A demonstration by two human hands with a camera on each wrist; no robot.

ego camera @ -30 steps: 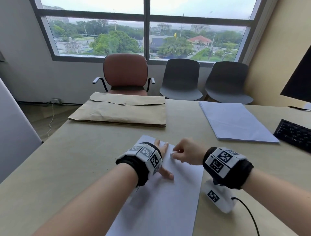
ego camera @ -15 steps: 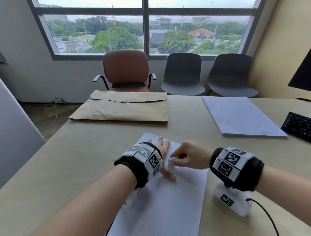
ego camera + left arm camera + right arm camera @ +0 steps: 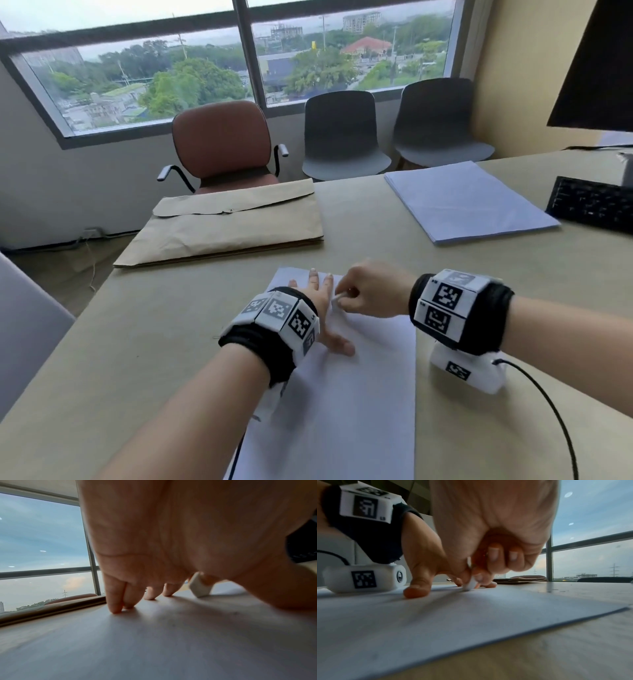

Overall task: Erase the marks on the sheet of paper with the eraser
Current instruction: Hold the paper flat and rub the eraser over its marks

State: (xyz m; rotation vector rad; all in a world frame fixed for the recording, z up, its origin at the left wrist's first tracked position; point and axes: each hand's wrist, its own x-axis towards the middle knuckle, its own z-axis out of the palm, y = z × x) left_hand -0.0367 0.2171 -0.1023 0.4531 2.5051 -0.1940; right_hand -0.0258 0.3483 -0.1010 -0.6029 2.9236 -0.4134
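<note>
Erasing was under way as our right hand [image 3: 371, 291] pinched the small white block eraser [image 3: 337, 296] onto the white paper sheet [image 3: 359, 394], our left hand [image 3: 317, 308] spread flat, steady rubbing likely next.

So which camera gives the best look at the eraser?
The left wrist view: the eraser shows as a clear white block touching the sheet of paper. The right wrist view shows only its tip below the right hand; the head view shows a sliver.
</note>
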